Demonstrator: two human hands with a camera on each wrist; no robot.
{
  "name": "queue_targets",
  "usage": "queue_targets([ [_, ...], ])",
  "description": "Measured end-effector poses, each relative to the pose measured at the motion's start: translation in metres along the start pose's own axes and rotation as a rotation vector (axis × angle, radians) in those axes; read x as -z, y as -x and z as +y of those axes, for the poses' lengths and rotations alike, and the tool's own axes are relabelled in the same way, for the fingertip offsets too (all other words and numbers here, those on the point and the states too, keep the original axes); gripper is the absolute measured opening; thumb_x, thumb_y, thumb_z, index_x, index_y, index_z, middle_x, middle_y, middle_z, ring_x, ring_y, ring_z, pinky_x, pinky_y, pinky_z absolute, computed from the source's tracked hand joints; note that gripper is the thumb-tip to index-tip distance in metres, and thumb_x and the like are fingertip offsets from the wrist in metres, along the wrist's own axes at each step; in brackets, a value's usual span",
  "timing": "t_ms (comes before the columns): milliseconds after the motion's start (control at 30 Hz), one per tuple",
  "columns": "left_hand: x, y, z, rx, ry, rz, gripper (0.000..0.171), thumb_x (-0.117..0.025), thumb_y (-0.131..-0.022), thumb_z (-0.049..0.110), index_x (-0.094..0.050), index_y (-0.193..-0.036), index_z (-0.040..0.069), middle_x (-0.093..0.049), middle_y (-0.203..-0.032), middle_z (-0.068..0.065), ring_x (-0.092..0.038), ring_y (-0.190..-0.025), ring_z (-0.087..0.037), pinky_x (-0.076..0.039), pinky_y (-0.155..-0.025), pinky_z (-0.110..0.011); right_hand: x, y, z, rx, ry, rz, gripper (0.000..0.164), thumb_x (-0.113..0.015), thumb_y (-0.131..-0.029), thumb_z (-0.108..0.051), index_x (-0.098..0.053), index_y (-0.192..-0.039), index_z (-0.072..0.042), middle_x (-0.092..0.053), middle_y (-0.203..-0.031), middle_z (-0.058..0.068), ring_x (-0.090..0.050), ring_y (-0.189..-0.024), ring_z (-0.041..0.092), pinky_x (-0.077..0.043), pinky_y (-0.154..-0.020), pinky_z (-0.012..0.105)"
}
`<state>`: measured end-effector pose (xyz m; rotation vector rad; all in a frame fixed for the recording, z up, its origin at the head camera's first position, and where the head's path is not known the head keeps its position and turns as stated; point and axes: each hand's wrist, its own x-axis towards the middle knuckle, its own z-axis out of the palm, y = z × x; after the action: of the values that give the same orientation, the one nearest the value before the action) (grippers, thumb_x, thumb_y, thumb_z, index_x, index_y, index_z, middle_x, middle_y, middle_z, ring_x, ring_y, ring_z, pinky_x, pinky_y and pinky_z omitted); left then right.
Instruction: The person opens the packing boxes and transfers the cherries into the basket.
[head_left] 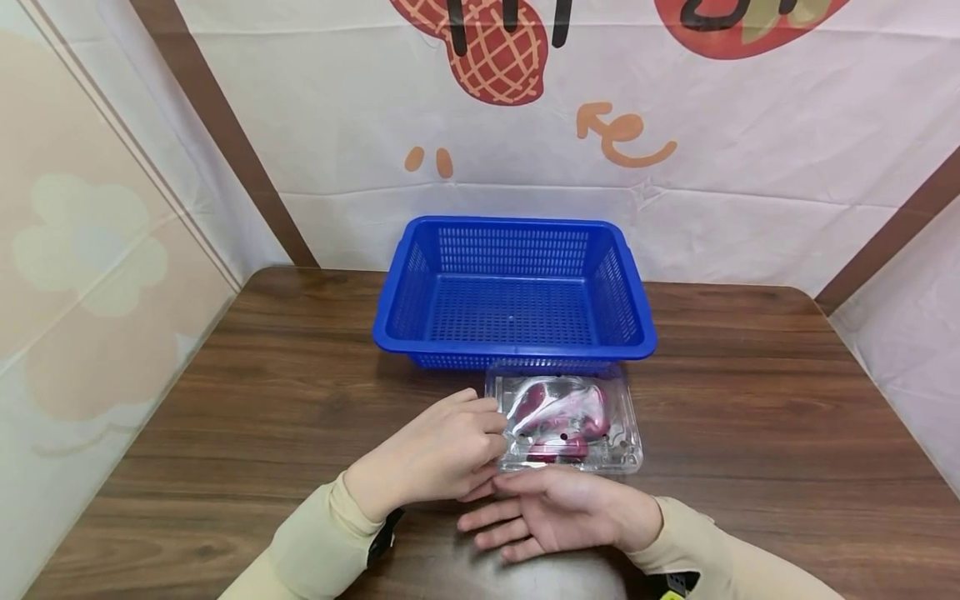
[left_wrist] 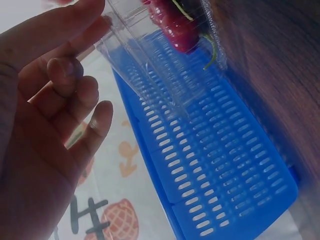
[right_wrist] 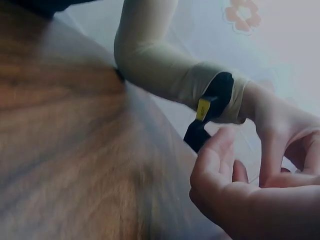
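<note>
Box (head_left: 630, 435) sits on the table, just on the near side of the basket; can't tell if they touch. Backdrop (head_left: 360, 100), pale with food prints, spans behind. Table (head_left: 757, 400) is brown wood grain. Basket (head_left: 517, 349) is blue mesh plastic, upright, near the table's far edge. Box is clear plastic, lying flat, small dark holes on top.

Right hand (head_left: 573, 512): on the near side of the box, palm up, fingers spread, gripping nothing; thumb by the near left corner, next to the left hand. Left hand (head_left: 442, 446): at the box's left edge, fingers bent; left wrist view has fingertips right by that plastic, can't tell if it pinches or only touches.

Sleeves (head_left: 315, 533) are pale, dark strap (right_wrist: 220, 100) at the left wrist. Red fruit (left_wrist: 181, 37) is inside the box, green stem (left_wrist: 214, 55) showing.
</note>
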<state>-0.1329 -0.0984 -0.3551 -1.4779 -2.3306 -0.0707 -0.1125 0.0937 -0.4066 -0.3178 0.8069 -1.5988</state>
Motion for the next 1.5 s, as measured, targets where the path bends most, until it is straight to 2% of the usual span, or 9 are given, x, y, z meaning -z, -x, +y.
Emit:
queue_targets([
  [167, -0.0010, 0.0000, 0.0005, -0.006, -0.017, 0.033, 0.017, -0.067, -0.069, 0.020, -0.055, -0.058, 0.019, -0.050, -0.064, 0.009, -0.045, -0.067, -0.013, -0.035, -0.059, -0.028, -0.0028, 0.0009, 0.0013, -0.022, -0.116, 0.072, 0.032, -0.029, -0.099, -0.031, -0.045, -0.123, -0.016, -0.057, -0.122, 0.001, -0.053, -0.108, 0.015, -0.045, -0.087, 0.026],
  [300, 0.0001, -0.0004, 0.0009, -0.020, -0.035, 0.033, 0.016, -0.065, -0.070, 0.018, -0.055, -0.058, 0.019, -0.048, -0.063, 0.008, -0.044, -0.067, -0.014, -0.034, -0.059, -0.028, -0.0060, 0.0022, 0.0040, 0.013, -0.213, 0.230, 0.027, -0.036, -0.098, -0.028, -0.053, -0.115, -0.014, -0.061, -0.114, -0.005, -0.054, -0.099, 0.009, -0.045, -0.082, 0.021],
  [400, 0.0016, -0.0012, 0.0011, -0.028, -0.049, 0.029, 0.014, -0.066, -0.071, 0.019, -0.056, -0.060, 0.018, -0.048, -0.063, 0.007, -0.044, -0.068, -0.014, -0.034, -0.060, -0.028, -0.0073, 0.0026, 0.0046, 0.059, -0.225, 0.353, 0.021, -0.043, -0.095, -0.024, -0.059, -0.104, -0.014, -0.064, -0.102, -0.008, -0.055, -0.090, 0.006, -0.046, -0.078, 0.020],
  [467, 0.0024, -0.0019, 0.0013, -0.036, -0.057, 0.030, 0.014, -0.066, -0.071, 0.020, -0.056, -0.060, 0.018, -0.049, -0.063, 0.007, -0.044, -0.067, -0.015, -0.034, -0.060, -0.029, -0.0074, 0.0027, 0.0040, 0.069, -0.211, 0.395, 0.018, -0.046, -0.094, -0.023, -0.062, -0.098, -0.016, -0.065, -0.096, -0.010, -0.056, -0.086, 0.005, -0.046, -0.076, 0.019],
  [867, 0.0042, -0.0053, 0.0025, -0.051, -0.067, 0.017, 0.015, -0.067, -0.071, 0.021, -0.057, -0.060, 0.018, -0.047, -0.065, 0.007, -0.043, -0.069, -0.015, -0.034, -0.062, -0.029, -0.0065, 0.0050, 0.0023, 0.054, -0.168, 0.442, 0.015, -0.050, -0.092, -0.026, -0.065, -0.091, -0.022, -0.065, -0.090, -0.015, -0.056, -0.089, 0.002, -0.044, -0.078, 0.023],
  [1000, 0.0041, -0.0061, 0.0038, -0.035, -0.039, 0.011, 0.013, -0.067, -0.071, 0.021, -0.059, -0.061, 0.018, -0.051, -0.077, 0.005, -0.047, -0.078, -0.016, -0.037, -0.067, -0.030, -0.0057, 0.0054, 0.0030, 0.057, -0.175, 0.422, 0.016, -0.049, -0.093, -0.025, -0.064, -0.091, -0.021, -0.065, -0.090, -0.014, -0.056, -0.090, 0.003, -0.044, -0.079, 0.024],
  [1200, 0.0039, -0.0056, 0.0055, -0.018, 0.009, -0.020, 0.007, -0.069, -0.070, 0.021, -0.064, -0.066, 0.018, -0.062, -0.104, 0.004, -0.051, -0.098, -0.014, -0.043, -0.083, -0.031, -0.0045, 0.0055, 0.0034, 0.050, -0.179, 0.389, 0.015, -0.049, -0.093, -0.025, -0.064, -0.092, -0.021, -0.064, -0.092, -0.013, -0.056, -0.090, 0.003, -0.044, -0.079, 0.022],
  [1333, 0.0039, -0.0048, 0.0069, -0.017, 0.010, -0.052, 0.005, -0.068, -0.071, 0.022, -0.065, -0.073, 0.019, -0.064, -0.110, 0.007, -0.054, -0.104, -0.011, -0.044, -0.090, -0.031, -0.0043, 0.0054, 0.0039, 0.042, -0.168, 0.387, 0.015, -0.050, -0.093, -0.027, -0.064, -0.092, -0.023, -0.064, -0.092, -0.014, -0.056, -0.091, 0.002, -0.044, -0.079, 0.022],
  [1500, 0.0013, -0.0037, 0.0082, -0.016, 0.019, -0.013, 0.008, -0.068, -0.070, 0.018, -0.061, -0.072, 0.019, -0.065, -0.110, 0.007, -0.057, -0.099, -0.011, -0.045, -0.089, -0.032, -0.0044, 0.0044, 0.0041, 0.044, -0.159, 0.388, 0.015, -0.050, -0.092, -0.029, -0.065, -0.093, -0.025, -0.063, -0.094, -0.015, -0.055, -0.092, 0.002, -0.043, -0.080, 0.022],
])
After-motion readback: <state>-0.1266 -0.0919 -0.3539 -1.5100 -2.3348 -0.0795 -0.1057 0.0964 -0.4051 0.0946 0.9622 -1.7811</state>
